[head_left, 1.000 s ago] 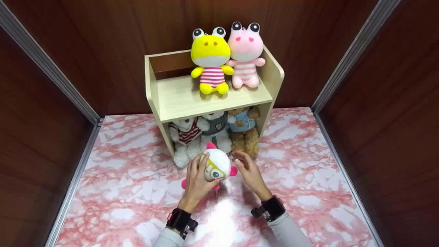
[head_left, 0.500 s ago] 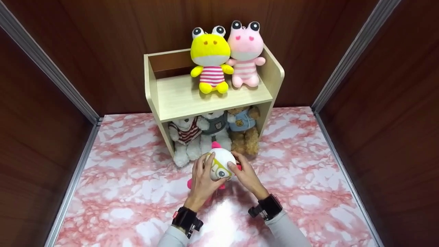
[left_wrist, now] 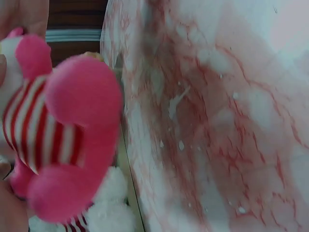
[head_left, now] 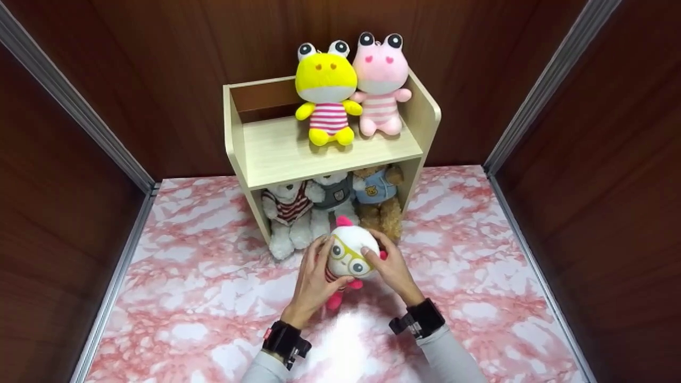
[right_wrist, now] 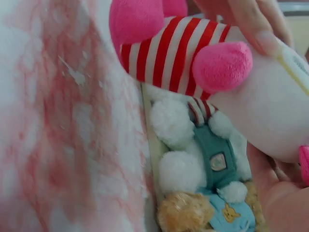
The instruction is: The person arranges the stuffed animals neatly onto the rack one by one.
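Between both hands is a plush toy [head_left: 348, 242] with a white head, yellow glasses, pink limbs and a red-and-white striped body, held off the floor in front of the shelf. My left hand [head_left: 314, 279] grips the left side of its head, thumb near the chin. My right hand [head_left: 395, 268] holds the right side of the head, thumb on the front. In the left wrist view the toy's pink feet [left_wrist: 84, 92] face the camera. The right wrist view shows its striped body [right_wrist: 166, 55] and a pink arm [right_wrist: 223, 66].
A pale wooden shelf [head_left: 330, 159] stands against the back wall. A yellow frog plush [head_left: 327, 96] and a pink frog plush [head_left: 380, 85] sit on top. Below sit a striped-shirt white bear [head_left: 290, 213], a grey-vested white bear [head_left: 335, 194] and a brown bear [head_left: 379, 199].
My right hand has come in from the side and taken hold of the toy's head. The toy has moved slightly right and turned more upright, showing both eyes.
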### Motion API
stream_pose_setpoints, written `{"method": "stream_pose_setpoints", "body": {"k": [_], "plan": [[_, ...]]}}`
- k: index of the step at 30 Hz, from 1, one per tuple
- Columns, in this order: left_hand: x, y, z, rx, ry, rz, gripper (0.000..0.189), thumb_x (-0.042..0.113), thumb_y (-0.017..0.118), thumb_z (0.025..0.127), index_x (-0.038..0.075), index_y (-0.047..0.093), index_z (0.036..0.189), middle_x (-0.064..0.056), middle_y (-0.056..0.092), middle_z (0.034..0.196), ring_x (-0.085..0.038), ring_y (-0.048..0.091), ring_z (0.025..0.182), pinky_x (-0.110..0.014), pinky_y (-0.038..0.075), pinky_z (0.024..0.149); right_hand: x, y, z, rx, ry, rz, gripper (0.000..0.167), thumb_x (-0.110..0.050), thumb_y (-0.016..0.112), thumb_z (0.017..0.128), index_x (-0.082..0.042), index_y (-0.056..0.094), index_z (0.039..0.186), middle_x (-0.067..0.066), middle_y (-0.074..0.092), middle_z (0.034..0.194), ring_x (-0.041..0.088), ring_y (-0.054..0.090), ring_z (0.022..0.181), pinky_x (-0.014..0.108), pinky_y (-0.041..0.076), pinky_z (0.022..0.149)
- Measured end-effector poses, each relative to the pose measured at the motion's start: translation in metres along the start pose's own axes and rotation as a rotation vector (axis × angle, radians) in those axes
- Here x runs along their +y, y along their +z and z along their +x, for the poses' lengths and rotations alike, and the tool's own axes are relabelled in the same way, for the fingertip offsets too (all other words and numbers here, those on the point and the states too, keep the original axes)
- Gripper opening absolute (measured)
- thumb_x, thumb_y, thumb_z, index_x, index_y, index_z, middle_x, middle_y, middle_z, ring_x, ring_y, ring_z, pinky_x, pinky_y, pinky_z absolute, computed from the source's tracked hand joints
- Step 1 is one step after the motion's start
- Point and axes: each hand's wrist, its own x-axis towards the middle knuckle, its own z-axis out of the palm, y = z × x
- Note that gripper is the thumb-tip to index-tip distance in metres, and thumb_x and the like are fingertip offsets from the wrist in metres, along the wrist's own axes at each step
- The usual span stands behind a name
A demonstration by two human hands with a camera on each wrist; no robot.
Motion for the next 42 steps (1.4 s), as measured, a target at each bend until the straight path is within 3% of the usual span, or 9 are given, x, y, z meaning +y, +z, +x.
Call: {"method": "stream_pose_setpoints", "body": {"k": [5, 16, 24, 28, 32, 37, 42], "plan": [[-0.006, -0.009, -0.001, -0.02, -0.092, -0.106, 0.093, 0.033, 0.091, 0.077, 0.005, 0.045, 0.153, -0.019, 0.044, 0.151, -0.035, 0.051, 0.136, -0.049, 0.043, 0.112, -0.006, -0.016, 0.003, 0.002, -0.023, 0.053, 0.054, -0.01, 0.07, 0.098, 0.001, 0.053, 0.147, 0.02, 0.066, 0.127, 0.024, 0.066, 0.104, 0.03, 0.059, 0.084], [-0.015, -0.017, -0.002, -0.077, -0.192, -0.27, 0.09, 0.025, 0.089, 0.082, -0.002, 0.041, 0.153, -0.017, 0.051, 0.146, -0.036, 0.054, 0.132, -0.05, 0.044, 0.112, -0.022, -0.03, 0.008, -0.052, -0.016, 0.061, 0.052, 0.0, 0.066, 0.098, -0.002, 0.053, 0.149, 0.023, 0.065, 0.128, 0.02, 0.069, 0.096, 0.029, 0.059, 0.081], [-0.008, -0.019, 0.0, -0.187, -0.259, -0.333, 0.084, 0.034, 0.09, 0.08, 0.009, 0.05, 0.149, -0.011, 0.058, 0.142, -0.028, 0.059, 0.125, -0.045, 0.052, 0.1, -0.026, -0.026, 0.009, -0.111, -0.057, 0.059, 0.053, 0.002, 0.065, 0.097, 0.001, 0.052, 0.149, 0.026, 0.063, 0.131, 0.021, 0.07, 0.097, 0.029, 0.059, 0.081], [-0.002, -0.02, 0.004, -0.217, -0.331, -0.39, 0.083, 0.038, 0.091, 0.079, 0.011, 0.05, 0.146, -0.007, 0.067, 0.128, -0.021, 0.064, 0.11, -0.043, 0.052, 0.095, -0.026, -0.023, 0.009, -0.168, -0.065, 0.084, 0.055, -0.003, 0.068, 0.098, 0.0, 0.051, 0.15, 0.023, 0.061, 0.136, 0.022, 0.07, 0.101, 0.031, 0.059, 0.084], [0.003, -0.019, 0.007, -0.241, -0.384, -0.403, 0.082, 0.04, 0.09, 0.08, 0.013, 0.047, 0.145, -0.002, 0.07, 0.105, -0.016, 0.063, 0.09, -0.036, 0.052, 0.081, -0.027, -0.021, 0.01, -0.205, -0.075, 0.106, 0.058, -0.009, 0.069, 0.098, 0.002, 0.048, 0.151, 0.023, 0.06, 0.136, 0.026, 0.07, 0.103, 0.035, 0.06, 0.086], [0.006, -0.019, 0.009, -0.236, -0.42, -0.416, 0.078, 0.037, 0.088, 0.083, 0.014, 0.046, 0.144, -0.001, 0.07, 0.097, -0.014, 0.062, 0.081, -0.033, 0.052, 0.073, -0.029, -0.019, 0.012, -0.203, -0.102, 0.088, 0.057, -0.011, 0.071, 0.098, 0.001, 0.051, 0.15, 0.023, 0.061, 0.135, 0.027, 0.07, 0.102, 0.036, 0.061, 0.085], [0.009, -0.018, 0.012, -0.172, -0.422, -0.404, 0.066, 0.034, 0.087, 0.085, 0.01, 0.052, 0.135, -0.001, 0.069, 0.093, -0.014, 0.061, 0.075, -0.03, 0.051, 0.066, -0.03, -0.015, 0.014, -0.174, -0.12, 0.087, 0.056, -0.013, 0.071, 0.098, -0.001, 0.052, 0.15, 0.02, 0.061, 0.137, 0.028, 0.069, 0.106, 0.037, 0.06, 0.088]]}}
